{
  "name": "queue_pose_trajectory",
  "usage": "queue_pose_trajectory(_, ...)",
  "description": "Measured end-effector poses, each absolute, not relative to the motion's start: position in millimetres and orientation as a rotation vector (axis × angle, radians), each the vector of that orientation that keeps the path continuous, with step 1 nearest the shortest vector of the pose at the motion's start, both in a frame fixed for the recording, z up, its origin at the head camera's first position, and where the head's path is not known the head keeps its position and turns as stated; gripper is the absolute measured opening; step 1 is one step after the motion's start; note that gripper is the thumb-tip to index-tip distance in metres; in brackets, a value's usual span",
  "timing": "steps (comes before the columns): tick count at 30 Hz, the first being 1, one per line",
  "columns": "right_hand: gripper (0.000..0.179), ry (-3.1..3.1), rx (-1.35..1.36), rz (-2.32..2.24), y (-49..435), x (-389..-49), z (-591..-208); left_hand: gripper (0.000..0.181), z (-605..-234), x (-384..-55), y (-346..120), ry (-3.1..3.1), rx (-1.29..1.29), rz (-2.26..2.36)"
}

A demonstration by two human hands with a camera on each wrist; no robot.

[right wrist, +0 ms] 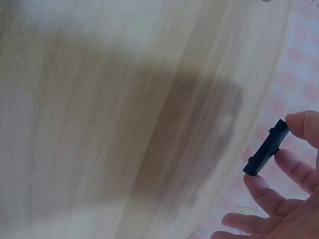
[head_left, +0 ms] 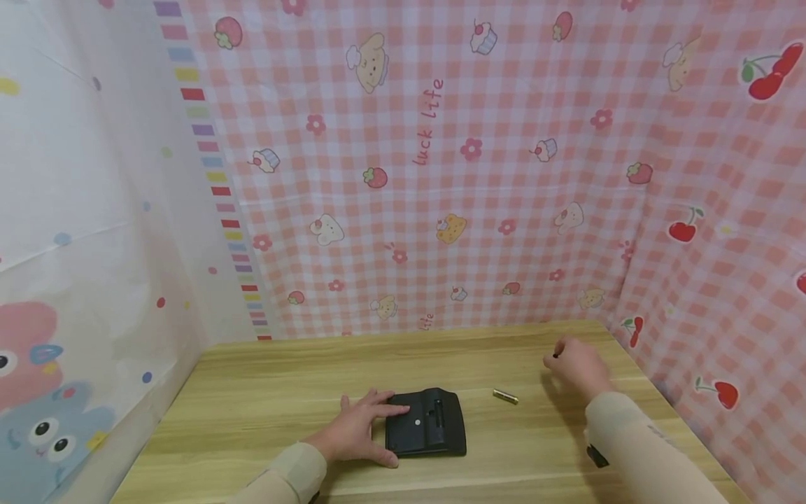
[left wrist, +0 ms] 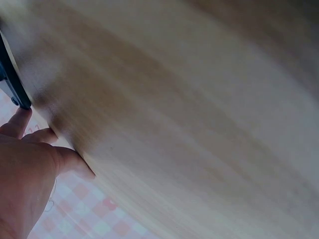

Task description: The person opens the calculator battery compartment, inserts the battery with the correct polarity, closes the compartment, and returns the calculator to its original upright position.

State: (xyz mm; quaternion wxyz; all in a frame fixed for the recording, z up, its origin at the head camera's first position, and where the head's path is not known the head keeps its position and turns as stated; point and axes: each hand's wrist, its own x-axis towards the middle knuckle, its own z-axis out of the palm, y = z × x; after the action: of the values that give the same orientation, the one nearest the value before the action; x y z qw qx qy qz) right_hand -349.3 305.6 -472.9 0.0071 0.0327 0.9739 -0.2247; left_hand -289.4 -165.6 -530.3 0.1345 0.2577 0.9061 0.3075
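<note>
Pink checked cloth [head_left: 529, 91] hangs behind the wooden table [head_left: 271, 392], and white cloth [head_left: 82, 175] with printed figures is at the left. Thumb and fingertips of the right hand [head_left: 579, 367] are pinching a small black cover [right wrist: 266, 148], which is held tilted, in the air, over the right part of the table. Fingers of the left hand [head_left: 357, 428] are spread, rather straight, and they only rest at the left side of a black device [head_left: 412, 423]. This device lies on the table, its slot [head_left: 439, 414] facing up. One battery [head_left: 506, 397] lies between the device and the right hand, apart from both. Light sleeves [head_left: 636, 437] cover both forearms
</note>
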Motion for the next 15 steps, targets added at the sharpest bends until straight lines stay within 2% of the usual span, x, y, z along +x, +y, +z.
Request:
queue_pose_trajectory(7,0.035,3.023,0.182,-0.653,305.2,-352.5,-485.6,0.084,-530.3,-288.9,-165.8,2.628,0.742,0.887)
queue_pose_trajectory(15,0.033,3.032,0.240,-0.588,296.0,-347.2,-483.6,0.084,-527.9,-287.2,-164.8,2.619,0.739,0.894)
